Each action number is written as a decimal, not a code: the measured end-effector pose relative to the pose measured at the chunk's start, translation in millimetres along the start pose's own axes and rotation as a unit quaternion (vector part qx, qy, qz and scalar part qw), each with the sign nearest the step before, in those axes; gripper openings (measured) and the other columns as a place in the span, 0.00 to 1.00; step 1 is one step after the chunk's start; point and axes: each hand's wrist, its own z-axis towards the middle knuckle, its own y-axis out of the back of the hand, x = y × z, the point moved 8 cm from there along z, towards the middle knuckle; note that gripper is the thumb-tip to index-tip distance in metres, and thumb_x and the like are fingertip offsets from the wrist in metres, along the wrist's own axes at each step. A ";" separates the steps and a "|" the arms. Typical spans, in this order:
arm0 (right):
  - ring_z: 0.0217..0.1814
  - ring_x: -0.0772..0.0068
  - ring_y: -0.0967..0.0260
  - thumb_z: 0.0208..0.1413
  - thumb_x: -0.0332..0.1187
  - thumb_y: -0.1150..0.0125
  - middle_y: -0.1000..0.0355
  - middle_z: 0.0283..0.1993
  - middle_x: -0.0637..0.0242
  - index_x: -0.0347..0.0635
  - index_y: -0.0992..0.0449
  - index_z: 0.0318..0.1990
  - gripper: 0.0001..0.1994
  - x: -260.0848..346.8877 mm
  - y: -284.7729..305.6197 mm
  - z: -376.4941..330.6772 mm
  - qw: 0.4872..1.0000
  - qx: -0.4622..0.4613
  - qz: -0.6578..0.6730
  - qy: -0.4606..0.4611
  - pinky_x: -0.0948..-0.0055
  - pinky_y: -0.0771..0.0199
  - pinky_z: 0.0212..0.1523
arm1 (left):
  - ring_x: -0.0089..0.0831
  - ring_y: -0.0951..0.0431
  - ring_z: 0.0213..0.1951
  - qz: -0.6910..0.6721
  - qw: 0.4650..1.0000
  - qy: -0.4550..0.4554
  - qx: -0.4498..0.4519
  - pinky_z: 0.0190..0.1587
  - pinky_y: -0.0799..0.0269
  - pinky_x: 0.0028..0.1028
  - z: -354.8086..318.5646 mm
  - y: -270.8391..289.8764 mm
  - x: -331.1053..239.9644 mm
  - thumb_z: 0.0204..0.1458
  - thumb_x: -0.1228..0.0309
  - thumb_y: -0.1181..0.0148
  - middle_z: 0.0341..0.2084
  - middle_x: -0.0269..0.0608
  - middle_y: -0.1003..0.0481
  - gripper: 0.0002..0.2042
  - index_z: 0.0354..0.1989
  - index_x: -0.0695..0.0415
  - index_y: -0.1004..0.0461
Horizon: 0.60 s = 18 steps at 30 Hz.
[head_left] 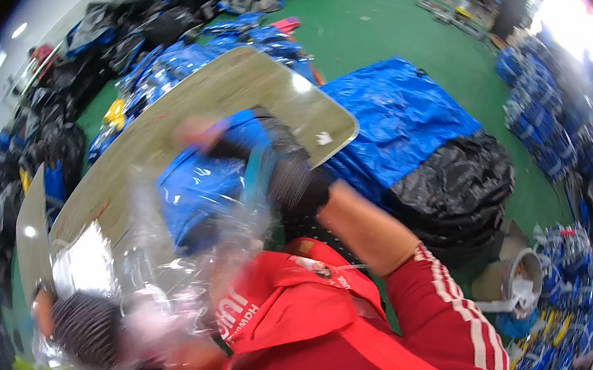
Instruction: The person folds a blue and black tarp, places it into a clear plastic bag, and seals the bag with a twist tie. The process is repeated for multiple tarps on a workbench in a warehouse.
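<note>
A folded blue sheet bundle [198,191], shiny and with a teal strip along its right side, lies over the table. Clear plastic bag film [161,242] wraps loosely round its near end. My right hand [202,132], in a black arm cover, reaches across to the bundle's far end; motion smears its fingers. At the lower left my left hand [155,320] is against the crumpled plastic, also blurred, its grip hidden by glare and film. Beside it lies a stack of shiny clear bags [86,262].
The pale table [251,74] has a rounded far corner. Right of it, a large blue and black tarpaulin pile [402,124] rests on the green floor [378,16]. A waste bin [524,278] stands at the right, near several wrapped blue bundles [572,311]. Black sheeting [49,130] lines the left wall.
</note>
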 end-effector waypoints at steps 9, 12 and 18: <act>0.51 0.68 0.31 0.57 0.38 0.38 0.30 0.52 0.63 0.39 0.37 0.61 0.27 0.1 35.7 -159.0 0.866 -0.287 0.337 -0.232 0.68 0.31 0.53 | 0.52 0.36 0.57 0.493 0.833 -0.196 0.158 0.63 0.45 0.41 54.8 -182.3 31.5 0.30 0.58 0.25 0.55 0.53 0.37 0.48 0.63 0.61 0.42; 0.53 0.61 0.31 0.60 0.38 0.45 0.29 0.49 0.56 0.40 0.39 0.61 0.24 17.0 39.2 -180.1 0.890 -0.267 0.303 -0.210 0.64 0.33 0.56 | 0.52 0.28 0.48 0.455 0.866 -0.205 0.016 0.53 0.34 0.41 58.0 -150.6 87.8 0.44 0.67 0.34 0.43 0.56 0.28 0.21 0.48 0.61 0.28; 0.60 0.43 0.36 0.45 0.40 0.31 0.41 0.62 0.45 0.48 0.42 0.67 0.40 59.4 63.5 -255.4 0.912 -0.227 -0.320 -0.119 0.58 0.35 0.58 | 0.39 0.25 0.41 0.204 0.965 0.059 0.153 0.46 0.28 0.38 70.3 -147.4 211.7 0.56 0.62 0.44 0.38 0.45 0.26 0.18 0.51 0.59 0.32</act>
